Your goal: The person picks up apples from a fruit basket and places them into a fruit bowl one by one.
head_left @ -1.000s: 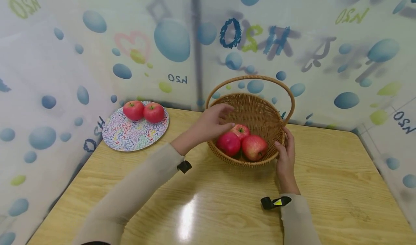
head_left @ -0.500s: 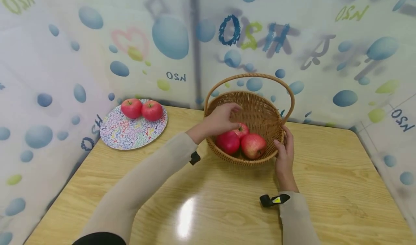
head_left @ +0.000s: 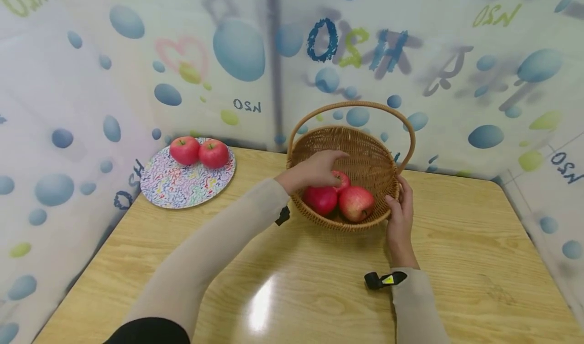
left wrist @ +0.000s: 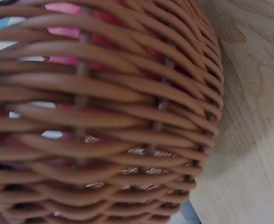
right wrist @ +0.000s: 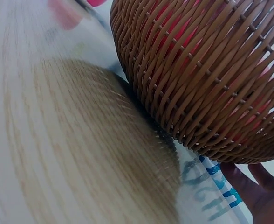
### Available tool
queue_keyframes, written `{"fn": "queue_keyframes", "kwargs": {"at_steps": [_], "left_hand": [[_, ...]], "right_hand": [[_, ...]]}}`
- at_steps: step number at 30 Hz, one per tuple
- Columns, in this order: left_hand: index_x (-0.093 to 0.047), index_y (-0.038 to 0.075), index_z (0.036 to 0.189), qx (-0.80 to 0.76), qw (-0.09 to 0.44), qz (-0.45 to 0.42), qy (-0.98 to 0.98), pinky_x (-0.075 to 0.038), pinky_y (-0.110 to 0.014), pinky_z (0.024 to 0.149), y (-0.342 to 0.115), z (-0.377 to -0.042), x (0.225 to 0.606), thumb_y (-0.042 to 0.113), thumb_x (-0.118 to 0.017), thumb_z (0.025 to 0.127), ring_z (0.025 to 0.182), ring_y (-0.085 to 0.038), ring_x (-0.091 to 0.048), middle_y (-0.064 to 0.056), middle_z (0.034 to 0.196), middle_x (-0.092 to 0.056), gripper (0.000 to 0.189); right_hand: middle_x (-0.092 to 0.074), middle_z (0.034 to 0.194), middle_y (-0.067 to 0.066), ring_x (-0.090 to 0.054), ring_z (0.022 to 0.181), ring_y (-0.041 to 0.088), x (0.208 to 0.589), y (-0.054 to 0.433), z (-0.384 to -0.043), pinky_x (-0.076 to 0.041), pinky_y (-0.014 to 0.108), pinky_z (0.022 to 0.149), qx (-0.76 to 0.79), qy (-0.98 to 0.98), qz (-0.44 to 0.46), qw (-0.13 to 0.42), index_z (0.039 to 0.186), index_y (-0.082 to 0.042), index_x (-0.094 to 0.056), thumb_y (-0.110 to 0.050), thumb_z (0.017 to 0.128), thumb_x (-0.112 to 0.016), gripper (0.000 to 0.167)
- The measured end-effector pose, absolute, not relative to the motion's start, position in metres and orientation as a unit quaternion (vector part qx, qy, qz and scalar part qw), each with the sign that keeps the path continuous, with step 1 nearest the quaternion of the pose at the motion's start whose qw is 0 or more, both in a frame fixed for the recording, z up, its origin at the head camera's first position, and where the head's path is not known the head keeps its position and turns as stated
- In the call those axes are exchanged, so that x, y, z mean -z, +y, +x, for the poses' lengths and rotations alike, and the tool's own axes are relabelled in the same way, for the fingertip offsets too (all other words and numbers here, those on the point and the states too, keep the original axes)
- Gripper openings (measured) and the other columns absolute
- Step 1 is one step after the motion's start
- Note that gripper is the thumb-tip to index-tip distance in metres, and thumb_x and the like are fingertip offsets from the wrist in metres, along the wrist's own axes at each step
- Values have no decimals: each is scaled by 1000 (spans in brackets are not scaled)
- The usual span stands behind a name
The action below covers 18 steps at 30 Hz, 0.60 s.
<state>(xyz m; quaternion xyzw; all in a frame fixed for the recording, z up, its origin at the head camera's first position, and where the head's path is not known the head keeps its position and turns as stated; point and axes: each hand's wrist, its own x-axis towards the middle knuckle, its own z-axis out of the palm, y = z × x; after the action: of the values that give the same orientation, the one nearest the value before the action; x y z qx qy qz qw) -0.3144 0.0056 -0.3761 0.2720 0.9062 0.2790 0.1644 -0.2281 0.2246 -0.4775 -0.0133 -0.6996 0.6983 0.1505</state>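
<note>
A brown wicker basket leans with its mouth towards me on the table. Three red apples lie in it: a dark one at front left, a lighter one at front right, and one behind, partly covered by my left thumb. My left hand reaches over the left rim with thumb and fingers spread apart, right at the rear apple. My right hand grips the basket's right side, thumb inside the rim; its fingers show under the weave in the right wrist view. The left wrist view shows only basket wall and table.
A round plate with a colourful squiggle pattern lies at the back left, bearing two red apples. The wooden table ends at a patterned wall covering behind the basket. The arched handle rises over the basket.
My left hand has moved rightward, further into the basket, from the left rim to the rear apple. My right hand keeps its grip, and the apples have stayed in place.
</note>
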Motion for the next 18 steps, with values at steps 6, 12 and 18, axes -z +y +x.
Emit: {"fn": "queue_keyframes", "kwargs": {"at_steps": [6,12,18], "left_hand": [[-37,11,157,-277,177,268,906,-45,-40,110,7,-320,383,17,-72,89,135,-29,-51,-13,158,-45,76],[-38,11,156,-281,199,256,903,-45,-43,113,8,-325,390,17,-73,88,144,-30,-45,-13,157,-45,77],[-40,13,156,-265,216,261,903,-50,-30,88,13,-327,394,18,-72,90,99,-16,-61,-11,150,-53,73]], "right_hand": [[-35,162,8,-39,146,31,477,225,-229,-33,65,116,-695,-702,-7,155,156,-23,-35,-12,102,-41,56],[-36,161,6,-39,146,29,479,226,-229,-34,64,116,-692,-705,-10,156,156,-23,-35,-11,101,-40,56],[-33,163,8,-36,147,33,477,225,-228,-32,68,115,-696,-700,-2,157,156,-20,-35,-11,101,-41,56]]}}
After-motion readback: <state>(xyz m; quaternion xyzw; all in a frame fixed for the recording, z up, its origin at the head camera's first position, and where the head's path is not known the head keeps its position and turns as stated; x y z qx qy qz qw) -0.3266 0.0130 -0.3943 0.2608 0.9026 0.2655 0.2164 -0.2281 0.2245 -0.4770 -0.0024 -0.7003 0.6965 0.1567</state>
